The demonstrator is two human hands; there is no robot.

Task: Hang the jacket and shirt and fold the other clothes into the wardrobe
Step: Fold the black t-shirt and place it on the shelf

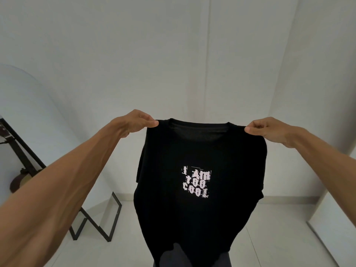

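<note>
Floor mirror [115, 222] left of black T-shirt [192, 151]

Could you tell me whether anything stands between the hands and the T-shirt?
Nothing visible does: the left hand and right hand each pinch a shoulder of the T-shirt, which hangs free.

Black printed tee [200, 209] hangs upright, front facing cam; shoulders pinched.

The pale tiled floor [279, 234] meets the white walls along its far edge. Near its left edge a black metal stand [107, 224] rests its angled feet directly on the tiles.
</note>
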